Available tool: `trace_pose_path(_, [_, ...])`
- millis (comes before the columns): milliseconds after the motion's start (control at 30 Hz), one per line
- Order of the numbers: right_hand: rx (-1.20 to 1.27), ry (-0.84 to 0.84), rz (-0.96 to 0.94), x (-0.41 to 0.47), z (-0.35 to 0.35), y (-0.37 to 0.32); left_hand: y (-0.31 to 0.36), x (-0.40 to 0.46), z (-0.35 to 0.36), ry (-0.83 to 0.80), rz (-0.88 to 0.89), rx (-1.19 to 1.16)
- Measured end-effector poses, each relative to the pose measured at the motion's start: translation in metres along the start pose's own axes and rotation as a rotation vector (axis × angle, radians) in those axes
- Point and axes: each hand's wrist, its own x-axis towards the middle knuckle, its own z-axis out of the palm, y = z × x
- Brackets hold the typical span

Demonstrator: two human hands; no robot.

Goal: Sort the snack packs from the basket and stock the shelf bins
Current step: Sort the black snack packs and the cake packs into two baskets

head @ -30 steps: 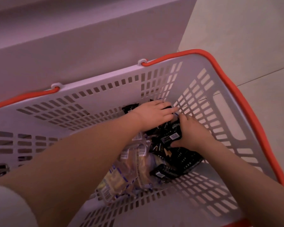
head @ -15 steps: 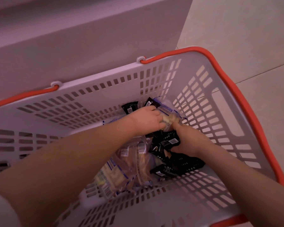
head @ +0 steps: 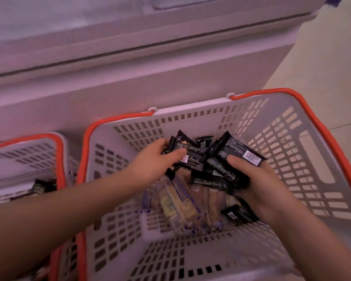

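Since half a second ago both hands are up off the basket floor with black packs bunched in them; back then they were low, digging at the far end. View has tipped up too, so the shelf unit and a second basket now show.

Left to right:
- Second basket (head: 28, 155), left edge, orange rim, just beside the main one. Some dark packs inside, count unreadable.
- Left hand (head: 156, 163): fingers clenched around a bundle of black packs (head: 188, 155), thumb on top, raised above the pile.
- Main basket (head: 304, 159): grey slotted walls, orange rim, on the floor against the shelf unit (head: 130, 63).
- Clear packs (head: 180, 203) with yellowish contents lie on the basket floor between the forearms, untouched.
- Right hand (head: 257, 179): fingers curled under and around a second bunch of black packs, one long pack with a white barcode label sticking out on top.
- One loose black pack (head: 237, 213) lies on the basket floor by the right wrist; a couple more sit at the far wall.

Progress, my read: early to mid. Sorting by type is underway, black ones being pulled first. Nothing visible as stocked; the bins themselves are not clearly in view, only a blurred translucent edge at the top. Left to do: lift the black lot out, place it in a bin, collect stragglers, then the clear packs.
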Motion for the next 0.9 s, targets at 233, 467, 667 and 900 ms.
trace_pose_path(233, [0.002,-0.293,0.039,-0.032,0.127,0.03,-0.022,-0.104,-0.102,0.379,-0.041,-0.368])
trace_pose_path(467, [-0.703,-0.465,-0.287,-0.047,0.232,0.109,-0.095,-0.182,-0.171,0.659,-0.176,-0.438])
trace_pose_path(667, [-1.713,-0.64,-0.752,-0.042,0.26,0.167,-0.147,-0.19,-0.177,0.714,-0.41,-0.4])
trace_pose_path(900, [-2.161,-0.77,-0.935,-0.028,0.244,0.175,-0.172,-0.187,-0.162,0.405,-0.205,0.112])
